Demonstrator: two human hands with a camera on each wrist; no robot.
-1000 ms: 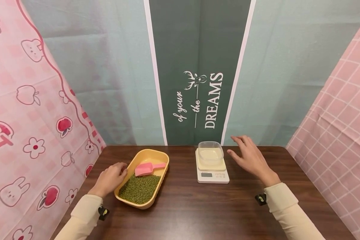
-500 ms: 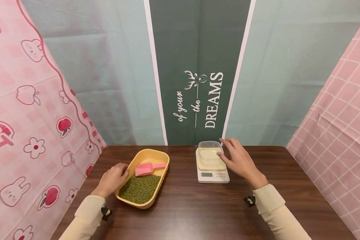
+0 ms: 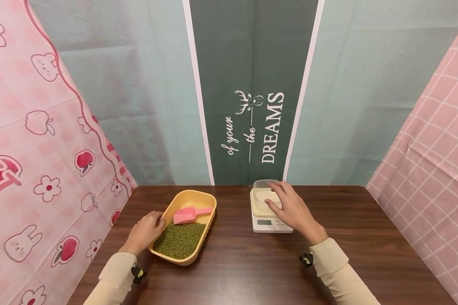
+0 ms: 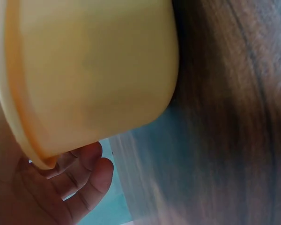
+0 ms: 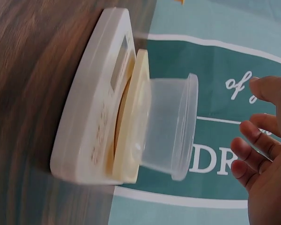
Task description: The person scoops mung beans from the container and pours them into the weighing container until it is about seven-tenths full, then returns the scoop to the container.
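A yellow tray (image 3: 191,196) on the table holds green mung beans (image 3: 179,240) and a pink scoop (image 3: 188,214). My left hand (image 3: 145,229) holds the tray's left rim; in the left wrist view its fingers (image 4: 94,183) curl outside the wall, the thumb hidden behind the tray. A white kitchen scale (image 3: 273,226) stands right of centre, bearing a clear plastic container (image 5: 168,123) with nothing visible in it. My right hand (image 3: 291,209) hovers over the container's right side, fingers spread and loosely bent. In the right wrist view a gap separates them from its rim.
The brown wooden table (image 3: 229,262) ends at a green and grey-blue cloth (image 3: 168,127) behind. Pink patterned cloth (image 3: 61,169) hangs at the left, and pink checked cloth (image 3: 435,169) at the right. A small black camera sits at each wrist.
My right hand has moved left from beside the scale to over the container. My left hand has stayed at the tray's rim, shifting only slightly right. Scale, container and scoop look unmoved.
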